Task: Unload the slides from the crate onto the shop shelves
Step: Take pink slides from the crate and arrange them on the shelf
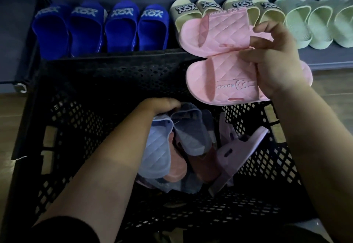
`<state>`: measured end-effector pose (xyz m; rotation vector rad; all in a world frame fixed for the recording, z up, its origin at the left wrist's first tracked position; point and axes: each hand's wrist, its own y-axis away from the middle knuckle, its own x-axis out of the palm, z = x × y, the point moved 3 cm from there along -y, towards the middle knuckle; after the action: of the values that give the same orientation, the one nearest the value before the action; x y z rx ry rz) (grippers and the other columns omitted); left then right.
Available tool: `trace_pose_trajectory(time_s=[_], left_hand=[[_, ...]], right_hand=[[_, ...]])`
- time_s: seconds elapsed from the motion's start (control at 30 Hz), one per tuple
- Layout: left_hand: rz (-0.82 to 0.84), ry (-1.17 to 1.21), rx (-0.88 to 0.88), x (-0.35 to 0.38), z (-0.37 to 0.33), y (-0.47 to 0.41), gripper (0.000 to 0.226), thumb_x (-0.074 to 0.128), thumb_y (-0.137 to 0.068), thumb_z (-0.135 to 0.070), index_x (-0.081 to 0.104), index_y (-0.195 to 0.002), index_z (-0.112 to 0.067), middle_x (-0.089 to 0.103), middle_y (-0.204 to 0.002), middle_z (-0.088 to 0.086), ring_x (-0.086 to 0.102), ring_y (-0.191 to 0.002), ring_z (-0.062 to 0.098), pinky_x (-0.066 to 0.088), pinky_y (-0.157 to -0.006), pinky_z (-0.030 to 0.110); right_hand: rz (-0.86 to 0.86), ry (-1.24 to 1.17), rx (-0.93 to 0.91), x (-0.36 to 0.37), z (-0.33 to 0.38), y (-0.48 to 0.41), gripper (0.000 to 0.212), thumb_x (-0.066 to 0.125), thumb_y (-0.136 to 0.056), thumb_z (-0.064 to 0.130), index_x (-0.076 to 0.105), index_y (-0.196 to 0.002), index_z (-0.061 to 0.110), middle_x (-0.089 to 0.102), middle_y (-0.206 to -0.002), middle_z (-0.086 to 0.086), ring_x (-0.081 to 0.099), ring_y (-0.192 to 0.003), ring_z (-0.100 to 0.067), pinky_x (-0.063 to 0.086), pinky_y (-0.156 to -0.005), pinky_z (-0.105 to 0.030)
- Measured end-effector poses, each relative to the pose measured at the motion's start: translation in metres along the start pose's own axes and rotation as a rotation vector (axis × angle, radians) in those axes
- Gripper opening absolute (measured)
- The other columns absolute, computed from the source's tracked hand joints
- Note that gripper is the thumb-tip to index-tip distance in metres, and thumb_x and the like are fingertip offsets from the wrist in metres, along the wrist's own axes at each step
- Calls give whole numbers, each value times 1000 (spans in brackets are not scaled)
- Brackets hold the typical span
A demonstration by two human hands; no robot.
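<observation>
Shelf (324,59): your back row is packed edge to edge, blue slides (101,26), olive pairs (229,11), mint ones (313,24) | open strip only along the front right lip | crate (76,93): left half bare mesh, room to reach down | right half jammed with piled slides (183,143)
</observation>
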<state>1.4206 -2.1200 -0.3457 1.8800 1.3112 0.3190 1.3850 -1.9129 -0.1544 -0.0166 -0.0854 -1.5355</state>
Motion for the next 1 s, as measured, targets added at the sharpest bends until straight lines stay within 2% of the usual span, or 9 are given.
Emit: trace_pose_trajectory(time_s=[0.07,0.13,0.23,0.4,0.5,0.57,0.7,0.8,1.0], left_hand=[[5,0,-33,-2,2,9,13,62,-78,-25,63,-71,-14,59,-69,7,54,-70,22,46,-72,26],[58,84,-35,-7,3,15,12,61,-86,-19,67,-77,-12,63,-66,5,59,-63,18,46,-61,21],[133,59,54,-26,5,29,4,64,-88,-10,66,-91,-9,67,-76,6,64,-64,13,51,-60,22],[288,109,123,-44,12,56,36,62,-86,5,55,-121,-2,66,-104,17,63,-87,23,57,-76,28],[170,189,125,-52,8,84,36,61,-86,6,55,-120,-4,67,-100,8,64,-87,20,58,-72,24],[105,251,88,-54,4,114,24,62,-88,-1,59,-109,-13,68,-90,0,66,-74,11,54,-61,19],[13,291,-3,-55,-14,180,7,60,-92,-11,60,-93,-17,63,-69,7,60,-54,7,44,-46,14],[-130,285,-22,-66,-33,227,6,59,-93,-12,60,-87,-11,58,-59,8,54,-41,0,34,-36,10],[-374,386,-68,-99,-88,339,21,53,-97,-19,58,-81,-6,52,-56,14,47,-30,3,31,-33,12]], right_hand=[[7,-4,5,0,0,0,46,52,-73,-22,46,-92,20,58,-74,-2,51,-57,-16,39,-52,-23],[17,-4,12,0,0,0,45,52,-73,-21,47,-93,20,60,-74,0,55,-59,-17,42,-51,-22],[22,21,21,1,2,1,46,52,-74,-22,47,-93,19,65,-66,9,60,-57,-11,47,-49,-22],[42,28,40,3,8,3,48,51,-75,-25,46,-97,18,69,-69,7,66,-62,-13,49,-51,-23],[46,24,73,8,16,10,49,51,-74,-24,46,-97,19,71,-73,2,70,-70,-22,46,-58,-29],[18,15,129,11,26,17,49,50,-75,-24,45,-95,20,70,-71,5,66,-67,-21,40,-55,-27],[-53,-44,258,17,53,36,48,53,-70,-20,44,-96,19,68,-92,-6,62,-78,-30,40,-56,-28],[-162,-106,354,22,85,57,41,56,-74,-17,45,-90,19,64,-71,-1,58,-55,-14,45,-52,-22],[-375,-240,555,25,179,102,28,58,-81,-7,49,-84,20,64,-65,2,62,-68,-19,49,-59,-28]])
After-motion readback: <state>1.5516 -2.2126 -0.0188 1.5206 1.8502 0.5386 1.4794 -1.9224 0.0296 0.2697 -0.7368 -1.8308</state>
